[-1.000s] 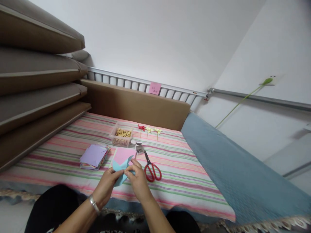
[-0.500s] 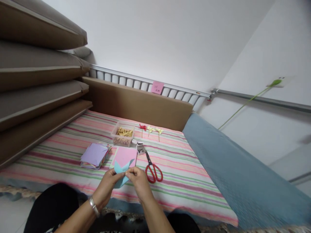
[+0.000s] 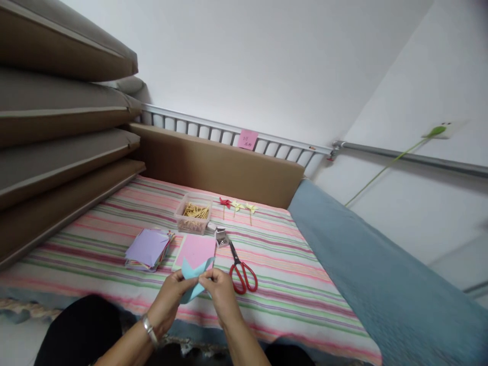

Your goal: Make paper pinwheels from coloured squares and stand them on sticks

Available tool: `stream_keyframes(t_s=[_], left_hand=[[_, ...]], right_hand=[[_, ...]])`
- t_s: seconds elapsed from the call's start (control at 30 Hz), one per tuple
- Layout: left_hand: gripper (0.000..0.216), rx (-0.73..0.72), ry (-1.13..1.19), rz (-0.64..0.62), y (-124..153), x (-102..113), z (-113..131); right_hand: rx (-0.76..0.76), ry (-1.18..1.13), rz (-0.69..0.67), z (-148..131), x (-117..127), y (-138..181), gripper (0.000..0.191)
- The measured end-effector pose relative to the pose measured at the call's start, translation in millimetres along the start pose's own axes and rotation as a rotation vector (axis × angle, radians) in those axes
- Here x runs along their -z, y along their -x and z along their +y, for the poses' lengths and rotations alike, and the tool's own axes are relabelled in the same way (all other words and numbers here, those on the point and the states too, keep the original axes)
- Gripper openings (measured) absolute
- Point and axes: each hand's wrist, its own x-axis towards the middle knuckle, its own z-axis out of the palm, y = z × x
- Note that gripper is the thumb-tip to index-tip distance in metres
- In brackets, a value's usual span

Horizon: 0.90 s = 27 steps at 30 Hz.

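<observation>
A light blue paper pinwheel (image 3: 195, 292), its corners folded in toward the middle, is held up over the near part of the striped cloth. My left hand (image 3: 170, 295) grips its left side, thumb pressed near the centre. My right hand (image 3: 221, 290) pinches it at the centre from the right; the fingertips hide whatever lies there. Just beyond lies pink paper (image 3: 196, 250) on a pale sheet. Red-handled scissors (image 3: 242, 272) rest to the right of my right hand. Beside their tips sits a small open box (image 3: 221, 237) with tiny metal pieces in it.
A clear plastic box (image 3: 193, 213) of wooden sticks stands behind the pink paper. To the left is a stack of coloured paper squares (image 3: 148, 248). Three small pinwheels (image 3: 237, 206) on sticks lie at the back. Stacked cushions (image 3: 68, 137) rise at the left.
The view has shifted slightly, so everything sits a little lower. Both hands keep hold of the blue paper at its centre, with only slight movement.
</observation>
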Motion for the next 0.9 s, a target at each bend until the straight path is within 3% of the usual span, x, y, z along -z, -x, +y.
stream_keyframes(t_s=[0.47,0.73,0.9], left_hand=[[0.023,-0.002,-0.011,-0.070,-3,8,-2],[0.026,0.038,0.000,-0.049,-7,11,-15],[0.029,0.044,0.021,-0.105,-4,10,-12]], right_hand=[[-0.022,-0.040,-0.024,-10,-2,3,0.004],[-0.029,-0.011,0.009,3,-2,2,0.005],[0.001,0.018,0.025,9,-3,-2,0.004]])
